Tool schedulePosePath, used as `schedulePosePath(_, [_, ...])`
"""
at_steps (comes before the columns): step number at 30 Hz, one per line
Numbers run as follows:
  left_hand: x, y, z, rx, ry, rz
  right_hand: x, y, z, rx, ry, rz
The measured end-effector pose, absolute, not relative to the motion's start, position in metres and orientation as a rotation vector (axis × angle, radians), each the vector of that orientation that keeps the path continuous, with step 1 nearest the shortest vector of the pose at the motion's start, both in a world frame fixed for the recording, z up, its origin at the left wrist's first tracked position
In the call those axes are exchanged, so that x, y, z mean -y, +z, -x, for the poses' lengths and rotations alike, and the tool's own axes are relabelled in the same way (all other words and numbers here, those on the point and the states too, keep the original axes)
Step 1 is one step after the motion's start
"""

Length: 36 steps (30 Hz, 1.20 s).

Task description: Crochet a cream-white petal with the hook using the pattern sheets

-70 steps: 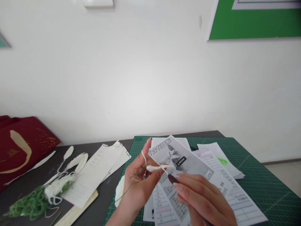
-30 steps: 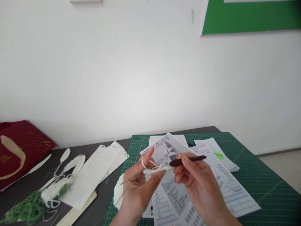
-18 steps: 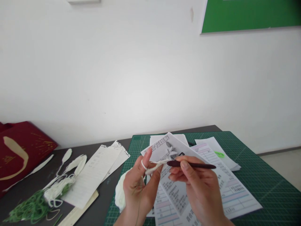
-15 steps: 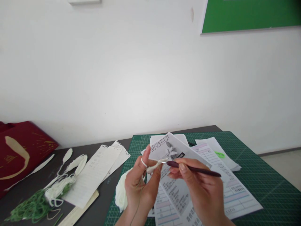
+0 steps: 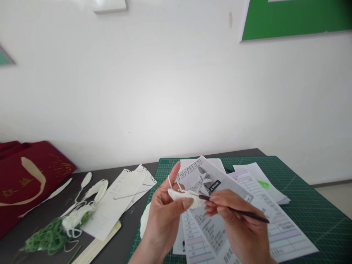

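Both hands are raised above the table's near edge, coming up from the bottom of the view and meeting over the printed sheets. The left hand (image 5: 165,211) stands upright with its palm turned toward the right hand; its forefinger points up, with a strand of white yarn (image 5: 169,180) looped over it, while the thumb and the remaining fingers are closed in a pinch on the small white crochet piece (image 5: 184,195). The right hand (image 5: 239,227) lies lower and flatter, back of the hand up, fingers curled shut around the dark crochet hook (image 5: 236,211). The hook slants from lower right to upper left, and its tip meets the crochet piece just beside the left thumb.

Under the hands, a green cutting mat (image 5: 310,212) covers the right part of the dark table (image 5: 41,220), and several printed pattern sheets (image 5: 209,223) lie fanned across it. A white ball of yarn (image 5: 143,222) sits at the mat's left edge, partly hidden behind the left wrist. Further left lie a torn notebook page (image 5: 115,201), a tangle of green and white yarn (image 5: 55,234), a few finished white petal shapes (image 5: 93,187), and a dark red bag (image 5: 24,176) against the wall.
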State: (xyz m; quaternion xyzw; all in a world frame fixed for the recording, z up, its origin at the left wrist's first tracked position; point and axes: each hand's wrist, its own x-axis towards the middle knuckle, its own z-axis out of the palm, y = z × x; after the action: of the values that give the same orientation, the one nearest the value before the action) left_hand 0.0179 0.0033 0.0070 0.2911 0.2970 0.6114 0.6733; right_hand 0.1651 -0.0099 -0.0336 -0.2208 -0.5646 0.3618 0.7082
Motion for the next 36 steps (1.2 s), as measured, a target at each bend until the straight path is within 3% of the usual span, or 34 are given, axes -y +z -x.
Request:
schedulePosePath(17, [-0.009,0.005,-0.002,-0.546,1.150,-0.710,0.006,-0.026,-0.187,1.183,1.026,0.470])
schedulePosePath(29, [-0.011,0.010,0.002,-0.595,0.978,-0.616,0.007,-0.013,-0.203,1.422,0.864,0.486])
schedulePosePath(36, [-0.006,0.010,0.001,-0.681,1.097,-0.982,-0.001,-0.015,-0.191,0.925,1.324,0.508])
